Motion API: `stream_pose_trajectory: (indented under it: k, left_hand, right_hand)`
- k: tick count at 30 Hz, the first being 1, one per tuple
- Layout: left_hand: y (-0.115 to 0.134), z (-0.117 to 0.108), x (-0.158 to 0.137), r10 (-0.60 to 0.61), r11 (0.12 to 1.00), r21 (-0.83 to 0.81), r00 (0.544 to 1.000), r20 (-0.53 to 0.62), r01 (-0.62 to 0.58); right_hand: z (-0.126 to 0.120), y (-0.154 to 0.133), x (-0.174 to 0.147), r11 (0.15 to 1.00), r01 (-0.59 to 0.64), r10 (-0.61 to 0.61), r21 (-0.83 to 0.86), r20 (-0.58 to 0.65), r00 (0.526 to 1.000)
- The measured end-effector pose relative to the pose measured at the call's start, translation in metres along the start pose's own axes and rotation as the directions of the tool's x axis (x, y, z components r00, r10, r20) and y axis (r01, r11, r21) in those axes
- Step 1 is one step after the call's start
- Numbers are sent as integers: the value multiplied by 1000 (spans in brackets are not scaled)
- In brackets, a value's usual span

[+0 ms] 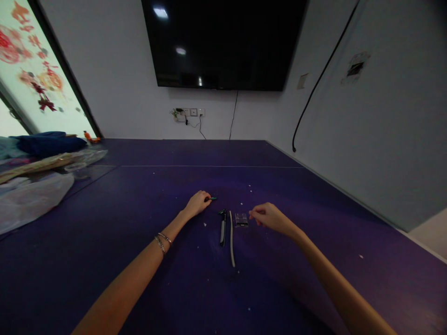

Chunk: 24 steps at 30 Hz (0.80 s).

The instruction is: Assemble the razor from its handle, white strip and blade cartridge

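Note:
My left hand (198,203) rests low over the purple surface, its fingers closed on a small thin teal-green piece (213,198) whose end sticks out to the right. To the right, my right hand (270,217) hovers with thumb and fingers pinched together; whatever may be between the fingertips is too small to tell. Just left of those fingertips lies a small clear plastic case (241,220) with dark parts in it. Beside the case is a pale, slightly bent tube-like strip (232,242). Left of the strip, a black-and-grey handled tool (222,229) lies lengthwise.
Small white scraps dot the purple surface (167,279). Folded cloth (52,144) and plastic bags (35,200) are piled at the far left. A wall with a large screen (223,46) and sockets (190,112) rises behind; a black cable (321,74) hangs at the right.

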<state>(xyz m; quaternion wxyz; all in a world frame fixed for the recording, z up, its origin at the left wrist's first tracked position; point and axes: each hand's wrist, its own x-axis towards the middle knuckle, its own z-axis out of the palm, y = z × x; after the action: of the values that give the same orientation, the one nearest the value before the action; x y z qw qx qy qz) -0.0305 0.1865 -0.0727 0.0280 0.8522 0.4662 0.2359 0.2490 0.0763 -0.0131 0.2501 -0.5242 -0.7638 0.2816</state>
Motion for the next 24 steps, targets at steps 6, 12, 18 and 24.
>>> stream_pose_trajectory:
  k: [6, 12, 18, 24]
  left_hand:
    - [36, -16, -12, 75, 991, -109, 995, -70, -82]
    - [86, -27, -26, 255, 941, -214, 965, -65, -263]
    - [110, -28, -37, 343, 917, -228, 939, 31, -328]
    - [106, -23, -38, 327, 911, -269, 945, 7, -313]
  right_hand:
    - [3, -4, 5, 994, 92, -87, 65, -72, 994]
    - [12, -8, 13, 984, 171, -159, 55, -181, 971]
    - [18, -1, 12, 960, 58, -57, 272, -13, 998]
    - [25, 7, 15, 918, -36, -3, 395, 96, 995]
